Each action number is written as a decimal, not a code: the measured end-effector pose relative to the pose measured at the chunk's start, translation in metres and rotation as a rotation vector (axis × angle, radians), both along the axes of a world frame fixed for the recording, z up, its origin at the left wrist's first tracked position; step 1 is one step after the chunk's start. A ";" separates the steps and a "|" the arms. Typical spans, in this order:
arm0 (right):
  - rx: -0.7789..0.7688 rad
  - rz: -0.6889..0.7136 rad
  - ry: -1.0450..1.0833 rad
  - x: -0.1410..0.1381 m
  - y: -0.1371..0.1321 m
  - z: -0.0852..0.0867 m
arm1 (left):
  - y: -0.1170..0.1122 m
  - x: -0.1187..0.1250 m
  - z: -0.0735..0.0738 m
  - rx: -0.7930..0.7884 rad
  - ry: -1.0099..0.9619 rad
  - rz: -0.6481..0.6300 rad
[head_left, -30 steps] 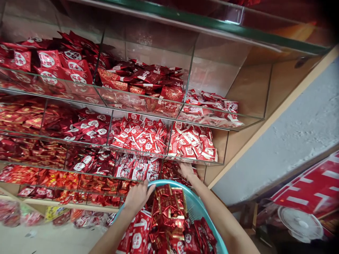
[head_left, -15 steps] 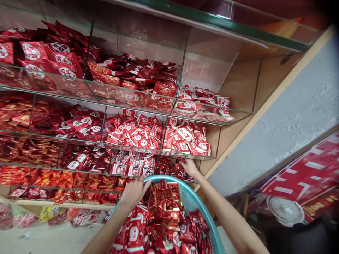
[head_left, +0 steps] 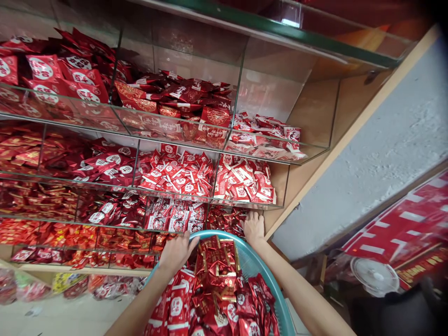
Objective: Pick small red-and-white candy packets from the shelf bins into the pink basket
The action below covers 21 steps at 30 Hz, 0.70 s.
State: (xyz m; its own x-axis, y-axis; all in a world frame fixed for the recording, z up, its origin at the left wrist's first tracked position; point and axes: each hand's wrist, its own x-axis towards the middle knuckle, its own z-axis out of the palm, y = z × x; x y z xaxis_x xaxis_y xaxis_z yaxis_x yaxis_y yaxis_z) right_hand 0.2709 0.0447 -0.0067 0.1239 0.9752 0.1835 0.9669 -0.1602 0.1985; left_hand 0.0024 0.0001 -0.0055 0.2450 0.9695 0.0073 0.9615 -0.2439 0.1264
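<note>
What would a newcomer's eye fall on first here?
Tiered glass bins packed with red packets fill the left and centre. Below, the left hand grips a teal basket heaped with more; the right hand rests on dark red packets in a bin just above it.

Shop: glass shelves [head_left: 224, 150] of red sweet packets [head_left: 175, 175]

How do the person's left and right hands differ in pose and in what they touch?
The left hand is curled over the rim of the teal basket; the right hand lies flat with its fingers spread. The left hand has a grip on the basket, while the right hand only rests on the dark red foil packets beyond it. The left hand is nearer the camera than the right hand. Both are bare and palm-down.
</note>
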 end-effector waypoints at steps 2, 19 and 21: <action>0.005 0.009 -0.014 -0.001 0.000 -0.002 | 0.000 0.000 0.001 -0.005 -0.001 -0.003; -0.089 0.300 0.208 -0.024 0.040 -0.013 | -0.001 0.001 -0.003 0.027 0.021 0.001; -0.113 0.300 0.253 -0.026 0.048 -0.017 | -0.001 0.001 -0.004 0.031 0.024 0.007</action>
